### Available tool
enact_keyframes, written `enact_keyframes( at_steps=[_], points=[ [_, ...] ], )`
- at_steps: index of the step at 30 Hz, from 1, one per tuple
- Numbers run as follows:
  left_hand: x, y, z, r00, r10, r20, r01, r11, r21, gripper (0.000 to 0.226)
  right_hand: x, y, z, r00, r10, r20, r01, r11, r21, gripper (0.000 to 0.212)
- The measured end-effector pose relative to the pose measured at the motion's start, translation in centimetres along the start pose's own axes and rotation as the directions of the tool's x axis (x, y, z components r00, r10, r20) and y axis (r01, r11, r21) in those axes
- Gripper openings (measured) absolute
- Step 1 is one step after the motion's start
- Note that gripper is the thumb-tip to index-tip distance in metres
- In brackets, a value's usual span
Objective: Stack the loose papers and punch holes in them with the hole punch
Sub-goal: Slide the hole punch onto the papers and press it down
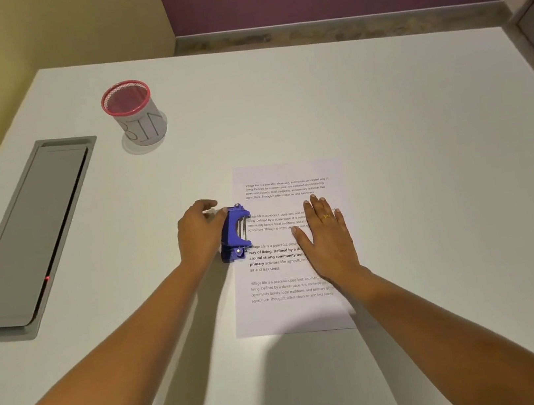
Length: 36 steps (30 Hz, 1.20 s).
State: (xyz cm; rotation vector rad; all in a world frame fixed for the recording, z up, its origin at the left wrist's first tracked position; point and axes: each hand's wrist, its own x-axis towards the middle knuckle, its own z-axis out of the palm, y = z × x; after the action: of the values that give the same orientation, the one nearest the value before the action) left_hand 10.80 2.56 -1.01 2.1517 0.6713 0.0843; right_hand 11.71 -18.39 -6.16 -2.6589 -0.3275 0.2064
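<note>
A stack of white printed papers [285, 310] lies on the white table [384, 115], a little right of centre. A blue hole punch [234, 233] sits at the middle of the stack's left edge, its jaw over the paper margin. My left hand [199, 235] grips the punch from its left side, fingers curled round its back. My right hand [328, 236] lies flat on the middle of the papers, fingers spread, a gold ring on one finger. How many sheets are in the stack cannot be told.
A red-rimmed mesh cup [134, 114] wrapped in paper stands at the back left. A long grey cable hatch [31, 234] is set into the table's left side. Purple and yellow walls rise behind the table, and a door frame stands at far right.
</note>
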Motion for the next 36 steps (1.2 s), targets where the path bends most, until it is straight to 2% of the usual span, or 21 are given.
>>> enact_keyframes(
  at_steps=[3,6,9,12,17,19,22,27,31,36],
  points=[
    [-0.7,0.2,-0.3,0.999,-0.03,-0.011,0.031,0.999,0.044,0.031,0.1,-0.6,-1.4,0.988,0.108,-0.109,-0.077,0.963,0.26,0.053],
    [-1.5,0.4,-0.2,0.999,-0.047,0.002,0.047,0.994,0.103,0.036,-0.5,-0.3,-3.1,0.926,0.353,-0.137,-0.241,0.829,0.505,0.048],
    [-2.2,0.6,-0.1,0.999,-0.03,0.045,0.022,0.986,0.163,0.034,-1.7,0.8,-4.1,0.855,0.507,-0.113,-0.407,0.79,0.459,0.048],
    [-2.6,0.7,-0.1,0.998,-0.013,0.059,0.002,0.983,0.183,0.031,-2.4,1.2,-4.4,0.851,0.524,-0.033,-0.481,0.802,0.356,0.052],
    [-3.0,0.8,-0.3,0.997,-0.058,0.047,0.052,0.992,0.118,0.038,-2.2,0.4,-5.1,0.841,0.536,0.069,-0.521,0.771,0.367,0.056],
    [-3.1,0.7,-0.3,0.996,-0.07,0.053,0.065,0.993,0.1,0.038,-1.9,0.2,-5.4,0.809,0.578,0.108,-0.566,0.715,0.412,0.055],
    [-3.1,0.7,-0.2,0.996,-0.069,0.057,0.061,0.99,0.13,0.037,-1.4,0.4,-6.0,0.76,0.627,0.17,-0.615,0.61,0.499,0.038],
    [-3.1,0.7,0.0,0.996,-0.071,0.055,0.062,0.986,0.154,0.035,-0.8,1.2,-6.7,0.7,0.692,0.177,-0.635,0.491,0.596,0.047],
    [-3.1,0.6,0.0,0.997,-0.065,0.052,0.056,0.987,0.151,0.033,-0.4,1.6,-7.2,0.697,0.659,0.281,-0.641,0.398,0.657,0.009],
    [-3.1,0.7,0.2,0.997,-0.066,0.051,0.057,0.986,0.16,0.033,-0.1,1.8,-7.9,0.663,0.616,0.425,-0.664,0.222,0.714,0.004]
  ],
)
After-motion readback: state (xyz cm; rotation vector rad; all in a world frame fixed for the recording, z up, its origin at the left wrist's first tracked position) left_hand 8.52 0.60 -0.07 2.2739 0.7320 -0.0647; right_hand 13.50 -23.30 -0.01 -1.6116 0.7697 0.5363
